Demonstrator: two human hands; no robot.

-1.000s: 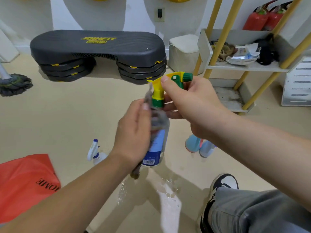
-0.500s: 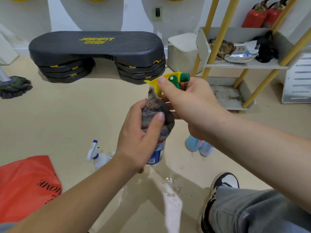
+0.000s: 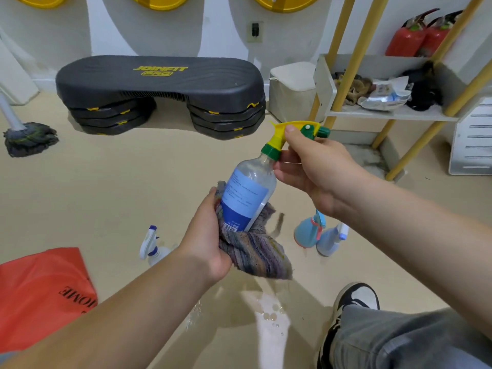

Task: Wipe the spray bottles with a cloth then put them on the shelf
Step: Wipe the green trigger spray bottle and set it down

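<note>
The fingers (image 3: 282,173) of my right hand (image 3: 316,171) are curled round the neck of the spray bottle (image 3: 247,198), and my thumb lies on its yellow and green trigger head (image 3: 282,129). The bottle hangs tilted in the middle of the frame, off the floor (image 3: 133,187), with its base pointing to the lower left. My left hand (image 3: 206,235) grips the striped cloth (image 3: 255,253), cupped round the bottle's base and lower wall. The blue label faces me uncovered.

I judge that I am in the wiping step on this bottle, working on its bottom end. Next I would turn the bottle by the neck inside the cloth, run the cloth up over the label and shoulder, then carry the bottle to the shelf (image 3: 394,114) at the upper right. Rags and a packet already lie on its board, so I would need to find a spot beside them.

Three more bottles wait on the floor: a white spray bottle (image 3: 150,245) to the lower left of my hands, and two pale blue bottles (image 3: 306,233) touching or nearly so, below my right wrist. A wet patch (image 3: 269,310) shines on the floor under the cloth, so drips are a risk.
</note>
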